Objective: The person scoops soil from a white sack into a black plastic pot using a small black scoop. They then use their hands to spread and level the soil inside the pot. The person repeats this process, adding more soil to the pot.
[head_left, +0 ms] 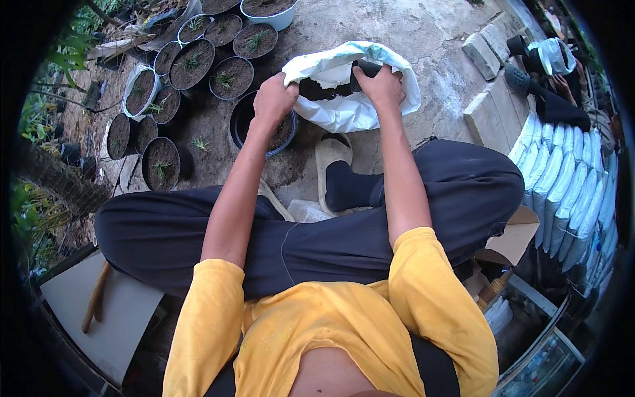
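Note:
A white plastic sack (342, 118) with its mouth spread wide stands on the ground in front of my feet, dark soil (317, 90) showing inside. My left hand (276, 99) grips the sack's rim at its left side. Inside the mouth, on the right, my right hand (383, 88) holds a small black pot (366, 69), its thumb over the edge. Whether the small pot contains soil is hidden. Partly behind my left forearm, a black plant pot (239, 124) with soil in it sits left of the sack.
Several pots of soil with small grassy plants (192, 60) crowd the left. One uprooted-looking plant (201, 143) lies on the ground. Pale blocks (488, 116) line the right, beside stacked white bags (560, 183). Another person's hand (563, 87) shows at far right near a white bag.

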Demonstrator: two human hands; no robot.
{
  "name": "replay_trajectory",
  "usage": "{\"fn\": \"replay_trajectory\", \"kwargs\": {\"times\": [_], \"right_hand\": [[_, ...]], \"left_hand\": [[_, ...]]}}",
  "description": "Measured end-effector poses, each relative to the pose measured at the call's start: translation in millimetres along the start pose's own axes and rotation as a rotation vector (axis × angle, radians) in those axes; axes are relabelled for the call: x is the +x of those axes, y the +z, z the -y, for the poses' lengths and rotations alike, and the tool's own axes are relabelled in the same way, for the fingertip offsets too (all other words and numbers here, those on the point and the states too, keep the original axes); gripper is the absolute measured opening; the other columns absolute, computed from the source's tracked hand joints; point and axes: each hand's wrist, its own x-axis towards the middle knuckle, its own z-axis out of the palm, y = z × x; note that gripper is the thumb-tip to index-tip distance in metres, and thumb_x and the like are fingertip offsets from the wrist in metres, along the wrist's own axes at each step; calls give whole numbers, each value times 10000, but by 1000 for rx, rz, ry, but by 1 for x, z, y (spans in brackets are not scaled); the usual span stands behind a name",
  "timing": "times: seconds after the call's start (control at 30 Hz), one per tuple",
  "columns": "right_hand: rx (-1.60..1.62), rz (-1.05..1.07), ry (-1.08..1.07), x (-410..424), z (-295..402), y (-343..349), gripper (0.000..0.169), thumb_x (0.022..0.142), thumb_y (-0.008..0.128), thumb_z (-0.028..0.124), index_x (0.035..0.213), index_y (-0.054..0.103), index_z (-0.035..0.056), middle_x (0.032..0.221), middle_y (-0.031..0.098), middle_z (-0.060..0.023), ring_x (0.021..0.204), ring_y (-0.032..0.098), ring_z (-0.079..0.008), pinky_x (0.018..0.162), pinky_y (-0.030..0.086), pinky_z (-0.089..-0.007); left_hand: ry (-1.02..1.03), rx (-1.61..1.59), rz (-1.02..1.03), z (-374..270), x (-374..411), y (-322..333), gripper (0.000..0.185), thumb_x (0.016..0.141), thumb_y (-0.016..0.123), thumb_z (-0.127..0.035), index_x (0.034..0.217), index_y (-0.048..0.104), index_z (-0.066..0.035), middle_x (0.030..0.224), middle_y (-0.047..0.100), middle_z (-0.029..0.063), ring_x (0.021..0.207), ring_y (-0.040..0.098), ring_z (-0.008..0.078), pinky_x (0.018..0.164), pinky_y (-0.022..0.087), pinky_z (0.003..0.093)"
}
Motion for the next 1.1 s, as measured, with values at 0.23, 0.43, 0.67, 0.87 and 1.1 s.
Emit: {"fn": "replay_trajectory", "kwargs": {"times": [0.23, 0.43, 0.67, 0.87, 1.1], "right_hand": [[-72, 130, -36, -3, 11, 1, 830, 719, 669, 616, 1356, 535, 101, 1263, 567, -260, 1194, 583, -394, 968, 485, -479], [-105, 251, -71, -26, -11, 55, 874, 727, 734, 546, 1373, 464, 22, 1346, 464, -318, 1151, 601, -443, 950, 508, -488], [-51, 292, -39, -34, -14, 58, 870, 732, 725, 535, 1365, 460, 1, 1298, 483, -325, 1147, 593, -452, 955, 509, -465], [33, 279, -89, -39, -5, 65, 897, 714, 756, 547, 1360, 462, -1, 1299, 485, -335, 1158, 583, -463, 963, 504, -473], [68, 310, -71, -35, 6, 64, 902, 717, 762, 543, 1344, 461, -31, 1314, 472, -360, 1149, 583, -480, 972, 494, -482]], "left_hand": [[-89, -2, 130, 4, -1, 7, 376, 800, 570, -305, 1028, 685, -29, 984, 705, 223, 964, 670, 399, 838, 523, 482], [-95, 36, 140, 2, -8, 15, 387, 787, 597, -307, 1022, 672, -8, 971, 701, 231, 952, 670, 397, 831, 523, 480], [-65, 87, 152, 11, -11, 16, 372, 814, 581, -327, 1007, 657, -19, 967, 702, 226, 947, 673, 394, 815, 518, 477], [-98, 33, 148, 7, -11, 17, 365, 789, 606, -299, 957, 666, 19, 958, 696, 240, 944, 667, 394, 833, 520, 478], [-105, 21, 133, 12, -13, 19, 363, 796, 599, -292, 967, 665, 21, 960, 695, 247, 946, 665, 407, 839, 519, 485]]}}
